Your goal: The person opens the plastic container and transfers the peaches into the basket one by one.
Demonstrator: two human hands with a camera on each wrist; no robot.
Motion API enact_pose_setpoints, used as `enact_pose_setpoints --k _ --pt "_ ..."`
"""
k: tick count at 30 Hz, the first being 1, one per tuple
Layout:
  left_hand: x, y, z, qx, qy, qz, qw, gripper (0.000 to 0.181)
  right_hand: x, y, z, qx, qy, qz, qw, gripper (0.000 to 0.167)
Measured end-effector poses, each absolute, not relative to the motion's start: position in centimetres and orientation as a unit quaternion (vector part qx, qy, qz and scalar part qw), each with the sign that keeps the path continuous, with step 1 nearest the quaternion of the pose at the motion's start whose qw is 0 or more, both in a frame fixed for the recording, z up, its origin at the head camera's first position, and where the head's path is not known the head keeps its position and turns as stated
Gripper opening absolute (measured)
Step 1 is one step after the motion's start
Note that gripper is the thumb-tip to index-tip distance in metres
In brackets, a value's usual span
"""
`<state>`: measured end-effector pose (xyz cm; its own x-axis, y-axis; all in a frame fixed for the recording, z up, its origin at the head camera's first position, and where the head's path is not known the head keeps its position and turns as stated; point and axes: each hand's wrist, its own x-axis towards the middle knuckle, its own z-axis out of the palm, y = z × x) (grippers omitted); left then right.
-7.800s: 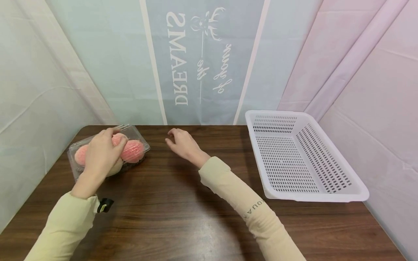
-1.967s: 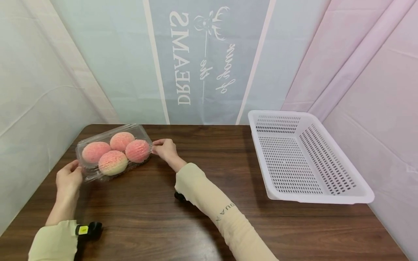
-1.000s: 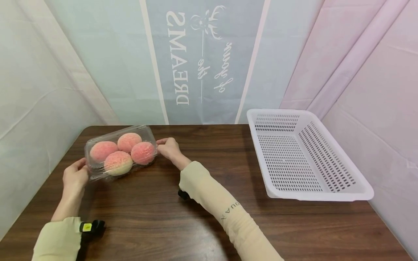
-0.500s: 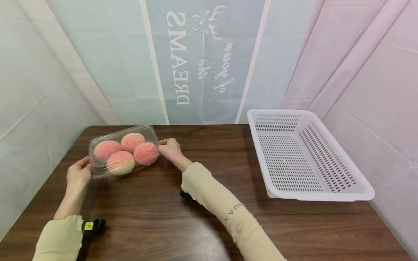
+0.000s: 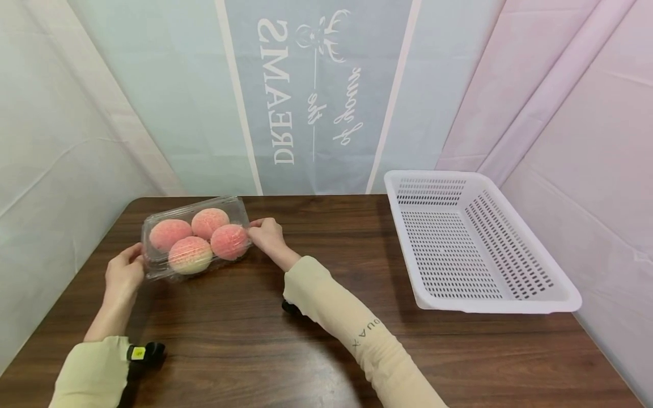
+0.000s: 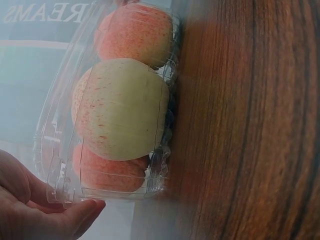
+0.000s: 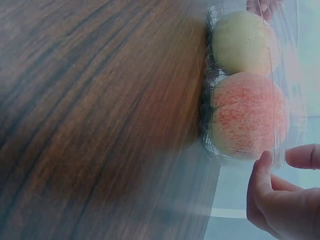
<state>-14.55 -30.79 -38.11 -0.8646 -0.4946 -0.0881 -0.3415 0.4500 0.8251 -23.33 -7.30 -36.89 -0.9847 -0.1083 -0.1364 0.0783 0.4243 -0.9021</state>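
A clear plastic clamshell box (image 5: 237,209) lies at a slant near the table's far left corner. Several pink and pale-green peaches (image 5: 190,256) sit under its lid, which is down. My left hand (image 5: 123,273) pinches the rim at the box's left end; the left wrist view has the thumb and fingers on that edge. At the opposite end, my right hand (image 5: 268,233) pinches the rim between thumb and fingers, as the right wrist view also tells. Whether the box's base (image 7: 207,120) touches the wood or hovers just over it, I cannot tell.
A white perforated plastic basket (image 5: 415,266) stands on the right side of the brown wooden table (image 5: 245,340). Behind the table hangs a printed cloth (image 5: 326,102), with pale cloth walls at both sides.
Earlier my left hand lay over the box's top and my right hand was apart from it. Later both hands held its ends, and the box shifted right; over the last half second it barely moves.
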Motion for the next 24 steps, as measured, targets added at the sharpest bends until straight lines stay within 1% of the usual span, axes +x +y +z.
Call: enact_pose_setpoints --k 4,8,15,24 --pt "-14.4 -30.6 -37.9 0.24 -0.85 -0.462 0.079 0.047 -23.3 -7.2 -37.0 -0.018 0.848 -0.526 0.072 0.024" --pt "-14.4 -30.5 -37.7 0.233 -0.859 -0.451 0.066 0.048 -23.2 -7.0 -37.1 -0.024 0.85 -0.522 0.069 0.024" --pt "-14.5 -30.3 -37.5 0.226 -0.864 -0.444 0.072 0.047 -23.0 -6.7 -37.2 -0.031 0.859 -0.507 0.06 0.023" --pt "-14.7 -29.9 -37.3 0.22 -0.87 -0.437 0.059 0.047 -22.9 -6.1 -37.4 -0.053 0.872 -0.486 0.036 0.025"
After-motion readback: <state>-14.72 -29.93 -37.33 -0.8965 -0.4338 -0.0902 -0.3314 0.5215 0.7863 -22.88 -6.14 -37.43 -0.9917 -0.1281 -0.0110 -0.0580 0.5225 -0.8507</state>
